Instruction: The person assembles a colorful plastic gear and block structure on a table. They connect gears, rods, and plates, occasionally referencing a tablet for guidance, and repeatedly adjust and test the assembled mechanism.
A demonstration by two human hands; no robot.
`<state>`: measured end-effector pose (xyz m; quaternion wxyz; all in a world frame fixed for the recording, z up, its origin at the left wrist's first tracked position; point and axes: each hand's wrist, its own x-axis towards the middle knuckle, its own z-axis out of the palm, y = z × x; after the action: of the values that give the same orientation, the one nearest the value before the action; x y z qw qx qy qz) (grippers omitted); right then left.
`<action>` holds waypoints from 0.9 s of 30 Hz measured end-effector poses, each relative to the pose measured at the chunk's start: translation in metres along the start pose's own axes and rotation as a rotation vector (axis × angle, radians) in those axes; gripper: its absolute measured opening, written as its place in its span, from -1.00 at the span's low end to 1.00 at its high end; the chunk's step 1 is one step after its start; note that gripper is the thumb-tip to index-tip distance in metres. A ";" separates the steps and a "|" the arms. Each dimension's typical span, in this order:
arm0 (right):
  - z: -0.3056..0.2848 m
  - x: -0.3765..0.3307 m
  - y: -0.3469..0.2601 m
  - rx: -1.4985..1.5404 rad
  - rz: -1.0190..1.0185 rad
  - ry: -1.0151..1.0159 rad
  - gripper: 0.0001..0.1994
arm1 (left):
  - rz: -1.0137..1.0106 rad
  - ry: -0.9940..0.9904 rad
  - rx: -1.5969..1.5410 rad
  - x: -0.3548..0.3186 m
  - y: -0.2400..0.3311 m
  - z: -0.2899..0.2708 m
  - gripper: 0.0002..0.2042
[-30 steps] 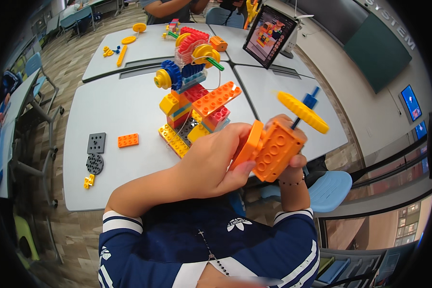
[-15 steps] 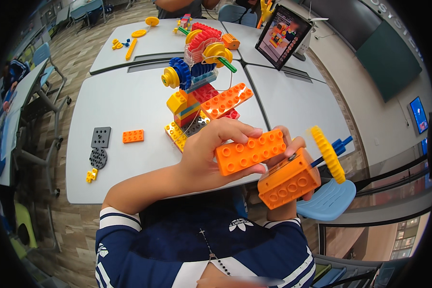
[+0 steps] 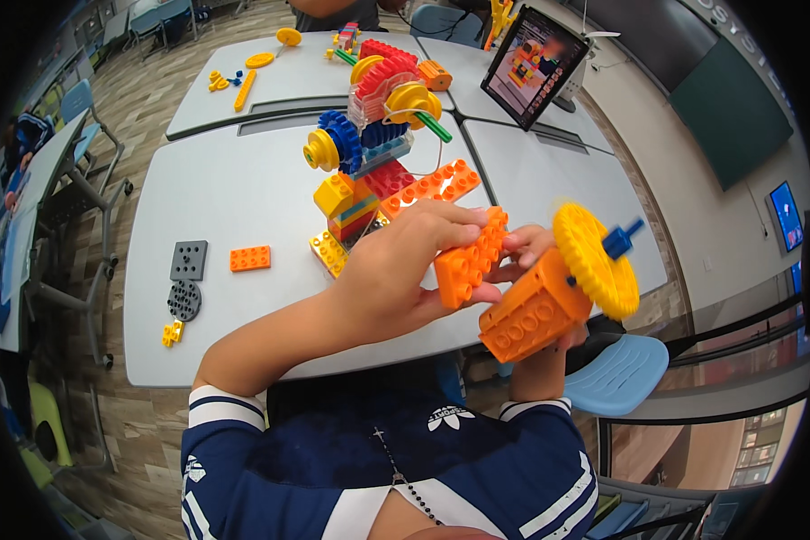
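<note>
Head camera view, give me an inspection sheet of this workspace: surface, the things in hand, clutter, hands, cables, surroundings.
Surface: pale grey tables pushed together.
Things in hand: flat orange studded plastic brick; chunky orange block with a yellow gear wheel on a blue axle.
Clutter: multicoloured brick-and-gear model; small orange plate; two grey pieces; small yellow piece; yellow parts on the far table.
Hands: left hand grips the flat brick; right hand, mostly hidden, supports the chunky block.
Cables: a thin white line loops beside the model.
Surroundings: propped tablet; blue chair; wood-pattern floor; another person at the far table.
</note>
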<state>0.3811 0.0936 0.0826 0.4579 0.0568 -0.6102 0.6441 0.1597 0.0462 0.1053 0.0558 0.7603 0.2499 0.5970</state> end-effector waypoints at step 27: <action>-0.013 0.029 -0.013 -0.331 0.379 0.219 0.01 | 0.157 -0.337 0.288 0.015 -0.028 -0.050 -0.69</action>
<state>0.3797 0.1171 0.1072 0.3954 -0.2040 -0.6536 0.6123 0.1067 0.0666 0.1215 -0.0589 0.8663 0.2600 0.4225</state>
